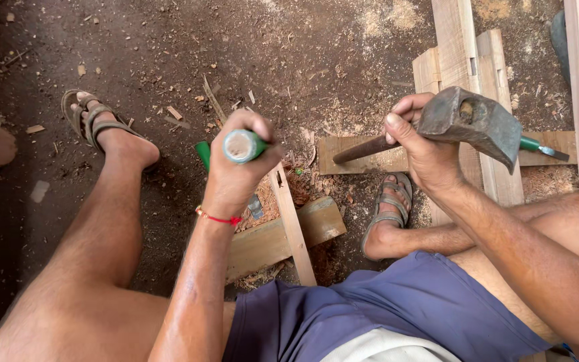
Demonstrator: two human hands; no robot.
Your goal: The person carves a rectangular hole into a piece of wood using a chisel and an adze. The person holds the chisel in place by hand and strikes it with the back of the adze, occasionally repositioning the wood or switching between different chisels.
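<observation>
My left hand is closed in a full fist round a green-handled chisel. The butt of the handle points up at the camera. The blade runs down behind my wrist, and a grey bit of it shows just at 5 o'clock of the fist, against a wooden strip. The tip itself is hidden. A red thread circles that wrist.

My right hand is clamped on a hammer close under its head, thumb over the top. The dark iron head sits at 3 o'clock of the hand, raised, well apart from the chisel butt. The handle sticks out at 9 o'clock of the hand.

The strip lies on the ground at 5 o'clock of my left fist, running from 11 to 5 o'clock. It crosses over a thicker block, touching it. Both lie between my legs.

A second green-handled tool lies at 3 o'clock of the hammer head, on a short board. Long planks run off toward 12 o'clock beyond my right hand.

My left foot, in a sandal, is at 9 o'clock of the left fist. My right foot, also in a sandal, is at 6 o'clock of the right hand. Chips and sawdust cover the dirt floor.
</observation>
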